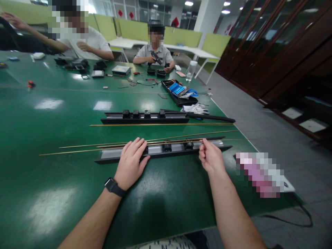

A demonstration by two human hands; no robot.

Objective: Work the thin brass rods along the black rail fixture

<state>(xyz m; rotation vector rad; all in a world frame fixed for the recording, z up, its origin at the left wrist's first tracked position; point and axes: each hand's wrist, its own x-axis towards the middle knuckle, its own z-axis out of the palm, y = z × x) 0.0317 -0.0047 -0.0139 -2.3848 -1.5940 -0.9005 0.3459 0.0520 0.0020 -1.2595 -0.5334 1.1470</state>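
A black-edged channel [155, 150] with a grey inner face lies across the green table in front of me, black blocks [188, 144] sitting in it. Thin brass-coloured rods [77, 146] run along and over it. My left hand [132, 155] rests on the channel's left part, fingers stretched out over the rods and a block that it partly hides. At the right part, my right hand [209, 154] is closed, thumb and forefinger pinching a thin brass-coloured rod; the exact grip is small in view. Beyond lies a second channel [145, 120] with several black blocks, and more rods [160, 125] in front of it.
White gloves [195, 109] and a black tray [178, 100] with blue items lie farther back. A pixelated pink-and-white object [261, 174] is at the right edge. Two people sit across the table [64, 186], one [155, 52] holding a dark tool. A clear bottle [191, 71] stands there.
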